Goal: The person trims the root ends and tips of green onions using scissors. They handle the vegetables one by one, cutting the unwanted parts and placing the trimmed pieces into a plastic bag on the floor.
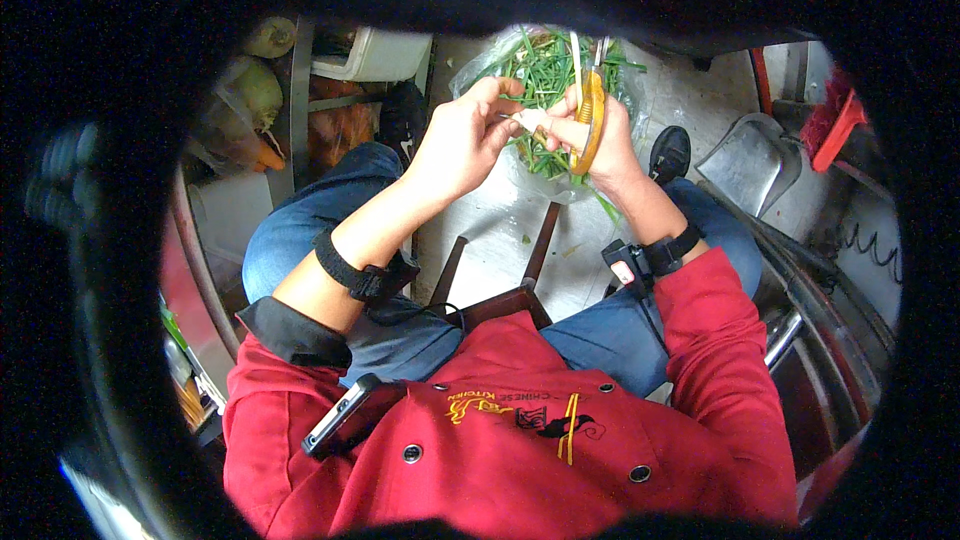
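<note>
My right hand (600, 135) holds scissors with yellow handles (592, 120), their metal blades pointing away from me. A small whitish piece (531, 118), too small to name surely, is pinched between the fingertips of both hands. My left hand (469, 139) has its thumb and fingers closed on the left end of that piece. Under and beyond both hands lies a clear plastic bag (574, 191) full of cut green stalks and leaves (544, 67). A pale stalk (576, 52) stands out beside the scissor blades.
A metal dustpan (750, 157) and a red brush (834, 131) are on the floor at right. Large pale root vegetables (259, 90) and a white plastic container (382, 56) stand at left. Dark stool legs (540, 244) rise between my knees. Bits of green lie on the floor.
</note>
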Available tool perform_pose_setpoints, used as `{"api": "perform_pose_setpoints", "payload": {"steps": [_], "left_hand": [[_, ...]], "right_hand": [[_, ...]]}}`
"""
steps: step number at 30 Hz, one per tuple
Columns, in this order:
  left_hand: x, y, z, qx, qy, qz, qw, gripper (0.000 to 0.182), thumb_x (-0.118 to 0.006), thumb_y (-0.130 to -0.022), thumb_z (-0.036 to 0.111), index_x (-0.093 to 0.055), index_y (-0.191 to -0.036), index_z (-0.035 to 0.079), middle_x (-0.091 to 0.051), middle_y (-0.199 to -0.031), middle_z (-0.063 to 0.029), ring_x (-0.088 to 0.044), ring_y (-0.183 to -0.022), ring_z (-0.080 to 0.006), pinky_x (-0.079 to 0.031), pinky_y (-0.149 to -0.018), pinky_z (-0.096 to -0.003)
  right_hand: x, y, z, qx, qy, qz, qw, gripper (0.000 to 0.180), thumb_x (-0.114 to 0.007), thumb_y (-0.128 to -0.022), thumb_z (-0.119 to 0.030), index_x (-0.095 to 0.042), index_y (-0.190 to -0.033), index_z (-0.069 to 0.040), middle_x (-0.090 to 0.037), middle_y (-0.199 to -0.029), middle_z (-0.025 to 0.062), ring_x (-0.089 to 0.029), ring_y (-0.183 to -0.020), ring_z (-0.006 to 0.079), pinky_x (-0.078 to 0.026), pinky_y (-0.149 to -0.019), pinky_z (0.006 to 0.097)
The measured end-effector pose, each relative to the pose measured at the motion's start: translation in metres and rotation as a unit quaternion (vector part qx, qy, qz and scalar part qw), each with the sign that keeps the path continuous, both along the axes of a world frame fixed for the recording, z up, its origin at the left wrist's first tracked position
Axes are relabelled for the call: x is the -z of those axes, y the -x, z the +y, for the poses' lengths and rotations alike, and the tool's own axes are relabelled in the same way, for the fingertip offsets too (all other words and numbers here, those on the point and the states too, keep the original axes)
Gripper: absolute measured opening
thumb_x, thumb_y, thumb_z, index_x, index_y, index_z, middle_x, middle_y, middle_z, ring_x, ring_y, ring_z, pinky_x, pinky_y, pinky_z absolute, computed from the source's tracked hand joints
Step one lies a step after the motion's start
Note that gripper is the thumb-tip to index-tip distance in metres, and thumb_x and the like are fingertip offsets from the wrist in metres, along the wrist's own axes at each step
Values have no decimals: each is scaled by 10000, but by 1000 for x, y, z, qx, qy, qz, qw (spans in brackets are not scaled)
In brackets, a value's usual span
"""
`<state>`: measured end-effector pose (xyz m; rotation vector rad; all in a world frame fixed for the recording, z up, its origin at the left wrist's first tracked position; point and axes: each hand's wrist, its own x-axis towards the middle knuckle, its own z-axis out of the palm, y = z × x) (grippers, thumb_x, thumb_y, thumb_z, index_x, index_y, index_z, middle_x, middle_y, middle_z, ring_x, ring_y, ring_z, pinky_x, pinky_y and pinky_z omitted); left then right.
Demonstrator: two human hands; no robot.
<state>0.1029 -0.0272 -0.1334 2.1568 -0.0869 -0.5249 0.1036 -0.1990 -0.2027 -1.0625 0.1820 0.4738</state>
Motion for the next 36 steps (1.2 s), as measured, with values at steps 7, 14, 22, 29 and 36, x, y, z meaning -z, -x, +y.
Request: {"api": "perform_pose_setpoints", "payload": {"steps": [7,14,22,29,36], "left_hand": [[1,3,-2,-1,11,-20,1000,249,-560,-853,-30,-552,-1101,-14,-647,-964,-107,-628,-853,-133,-512,-772,-255],[0,4,-5,-26,13,-6,1000,279,-562,-771,-30,-580,-1048,-2,-648,-896,-124,-641,-796,-177,-518,-717,-278],[-6,1,-6,9,-58,-150,987,417,-564,-689,-52,-566,-1097,35,-636,-949,-139,-648,-758,-239,-518,-719,-302],[-20,-15,12,-79,-18,-111,990,408,-504,-778,-93,-553,-1163,30,-646,-949,-48,-607,-865,-94,-494,-775,-230],[-53,-48,66,-172,5,-171,970,398,-488,-778,-95,-570,-1158,-4,-649,-935,-55,-595,-843,-99,-482,-772,-224]], "right_hand": [[8,0,1,-33,-1,-3,999,188,-651,-739,11,-479,-793,-43,-623,-729,84,-594,-569,138,-473,-533,251],[12,3,5,-33,-6,-12,999,221,-619,-728,54,-453,-848,-29,-605,-713,104,-617,-571,190,-513,-533,299],[15,2,4,40,12,39,998,237,-619,-728,67,-445,-852,-36,-594,-701,107,-608,-554,189,-505,-535,298],[24,-3,-2,105,72,60,990,239,-592,-712,70,-469,-870,-61,-608,-733,99,-605,-565,165,-438,-499,244],[37,-5,-7,114,135,85,981,221,-604,-732,42,-492,-914,-15,-598,-740,83,-597,-561,155,-475,-510,255]]}}
